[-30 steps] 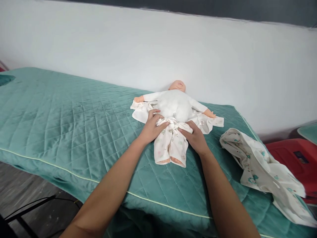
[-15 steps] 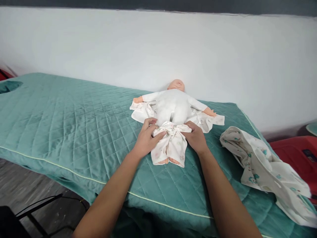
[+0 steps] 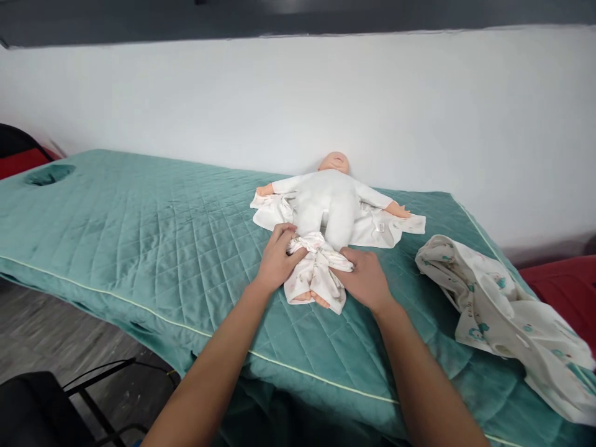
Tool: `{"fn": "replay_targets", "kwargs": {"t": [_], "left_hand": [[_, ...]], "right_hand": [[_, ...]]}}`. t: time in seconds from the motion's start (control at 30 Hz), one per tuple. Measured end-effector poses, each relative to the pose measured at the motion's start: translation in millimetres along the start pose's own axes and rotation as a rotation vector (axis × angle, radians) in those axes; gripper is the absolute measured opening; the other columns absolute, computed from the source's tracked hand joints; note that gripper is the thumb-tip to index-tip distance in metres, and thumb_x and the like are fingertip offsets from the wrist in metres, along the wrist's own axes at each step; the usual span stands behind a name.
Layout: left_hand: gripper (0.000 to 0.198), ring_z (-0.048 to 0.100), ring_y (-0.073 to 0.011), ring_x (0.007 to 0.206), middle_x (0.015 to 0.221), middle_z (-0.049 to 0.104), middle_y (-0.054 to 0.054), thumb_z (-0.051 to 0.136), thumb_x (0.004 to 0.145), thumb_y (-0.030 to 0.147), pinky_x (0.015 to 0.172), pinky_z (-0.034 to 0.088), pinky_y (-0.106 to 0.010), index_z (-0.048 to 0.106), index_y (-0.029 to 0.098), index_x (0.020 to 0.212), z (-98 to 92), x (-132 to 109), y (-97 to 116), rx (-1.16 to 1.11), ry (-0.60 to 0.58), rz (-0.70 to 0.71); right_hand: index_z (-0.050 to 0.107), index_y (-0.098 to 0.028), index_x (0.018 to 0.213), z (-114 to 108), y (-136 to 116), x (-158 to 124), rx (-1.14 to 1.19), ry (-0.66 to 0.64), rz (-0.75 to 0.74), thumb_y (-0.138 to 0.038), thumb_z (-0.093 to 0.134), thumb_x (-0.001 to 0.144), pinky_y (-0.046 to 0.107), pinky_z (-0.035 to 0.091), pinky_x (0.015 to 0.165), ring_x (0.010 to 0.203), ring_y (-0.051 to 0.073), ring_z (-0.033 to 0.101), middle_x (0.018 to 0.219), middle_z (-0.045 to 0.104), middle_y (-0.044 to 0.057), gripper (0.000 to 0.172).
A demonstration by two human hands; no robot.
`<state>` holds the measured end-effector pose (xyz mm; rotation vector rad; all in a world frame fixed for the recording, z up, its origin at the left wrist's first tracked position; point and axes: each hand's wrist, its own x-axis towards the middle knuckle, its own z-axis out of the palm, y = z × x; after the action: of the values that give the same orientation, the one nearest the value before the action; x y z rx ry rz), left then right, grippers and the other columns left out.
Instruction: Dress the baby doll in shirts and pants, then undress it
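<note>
A baby doll (image 3: pixel 321 195) with a white cloth body lies on its back, head toward the wall and arms spread wide. Bunched around its lower legs is a pair of patterned baby pants (image 3: pixel 314 273), with the feet showing at the leg openings. My left hand (image 3: pixel 278 257) grips the waistband on the left side, thumb on top. On the right side my right hand (image 3: pixel 365 273) pinches the waistband, with some fingers hidden by the cloth. Under the doll's back and arms a pale baby shirt (image 3: pixel 377 226) is spread open.
A green quilted cover (image 3: pixel 162 248) lies over the bed, which has a hole (image 3: pixel 51 174) at the far left. White printed cloth (image 3: pixel 493 304) lies crumpled at the right. Red chairs (image 3: pixel 565 288) stand beyond the right edge; a black chair (image 3: pixel 40 403) is at lower left.
My right hand has pulled its side of the waistband down toward me, baring more of the doll's leg. My left hand keeps its grip. The view has shifted slightly.
</note>
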<state>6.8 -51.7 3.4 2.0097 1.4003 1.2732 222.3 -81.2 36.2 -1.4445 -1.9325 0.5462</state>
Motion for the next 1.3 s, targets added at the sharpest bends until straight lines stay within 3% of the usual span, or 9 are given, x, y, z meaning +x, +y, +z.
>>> {"fn": "replay_targets", "kwargs": {"t": [0.2, 0.37, 0.63, 0.87, 1.17, 1.3], "left_hand": [[0.014, 0.056, -0.0228, 0.124, 0.127, 0.056, -0.008, 0.067, 0.086, 0.03, 0.111, 0.043, -0.037, 0.058, 0.022, 0.093, 0.6, 1.3, -2.2, -0.009, -0.003, -0.017], [0.018, 0.056, -0.0232, 0.125, 0.128, 0.055, -0.01, 0.068, 0.086, 0.033, 0.111, 0.044, -0.038, 0.057, 0.02, 0.082, 0.0, 0.2, 0.4, -0.037, 0.001, -0.03], [0.028, 0.056, -0.0252, 0.126, 0.135, 0.056, -0.011, 0.069, 0.088, 0.04, 0.112, 0.045, -0.043, 0.054, 0.021, 0.075, -6.7, -27.8, 13.4, -0.032, -0.003, -0.04], [0.023, 0.057, -0.0244, 0.125, 0.132, 0.058, -0.009, 0.067, 0.089, 0.038, 0.108, 0.047, -0.04, 0.053, 0.022, 0.081, -6.2, -39.2, 16.9, -0.016, 0.023, -0.055], [0.016, 0.057, -0.0232, 0.125, 0.131, 0.058, -0.008, 0.066, 0.089, 0.035, 0.11, 0.045, -0.038, 0.056, 0.022, 0.09, -3.7, -34.6, 9.8, -0.017, 0.028, -0.063], [0.01, 0.057, -0.0228, 0.127, 0.131, 0.058, -0.007, 0.063, 0.088, 0.029, 0.11, 0.046, -0.038, 0.058, 0.023, 0.093, -3.2, -34.8, 10.2, -0.022, 0.031, -0.083]], "right_hand": [[0.04, -0.022, 0.059, 5.2, 10.5, 6.1, 0.137, 0.016, 0.058, -0.048, 0.065, 0.079, 0.026, 0.028, 0.056, 0.061, 0.012, 0.04, 0.057, 0.04, -0.006, 0.041], [0.051, -0.021, 0.063, 9.6, 24.3, 13.1, 0.207, 0.055, 0.106, -0.046, 0.07, 0.075, 0.025, 0.03, 0.056, 0.063, 0.013, 0.041, 0.058, 0.043, -0.007, 0.033], [0.056, -0.021, 0.065, 12.0, 32.6, 18.0, 0.242, 0.086, 0.112, -0.039, 0.069, 0.073, 0.025, 0.032, 0.056, 0.064, 0.014, 0.043, 0.059, 0.049, -0.006, 0.024], [0.055, -0.021, 0.063, 11.6, 24.6, 14.4, 0.201, 0.151, 0.077, -0.036, 0.067, 0.072, 0.026, 0.034, 0.058, 0.063, 0.014, 0.044, 0.06, 0.052, -0.005, 0.021], [0.055, -0.021, 0.061, 8.2, 7.5, -4.9, 0.146, 0.053, 0.017, -0.036, 0.061, 0.077, 0.028, 0.033, 0.058, 0.061, 0.015, 0.046, 0.058, 0.051, -0.002, 0.023], [0.046, -0.022, 0.056, 12.0, -3.8, -24.4, 0.122, 0.007, -0.021, -0.034, 0.062, 0.075, 0.028, 0.032, 0.056, 0.056, 0.014, 0.043, 0.053, 0.047, -0.003, 0.028]]}}
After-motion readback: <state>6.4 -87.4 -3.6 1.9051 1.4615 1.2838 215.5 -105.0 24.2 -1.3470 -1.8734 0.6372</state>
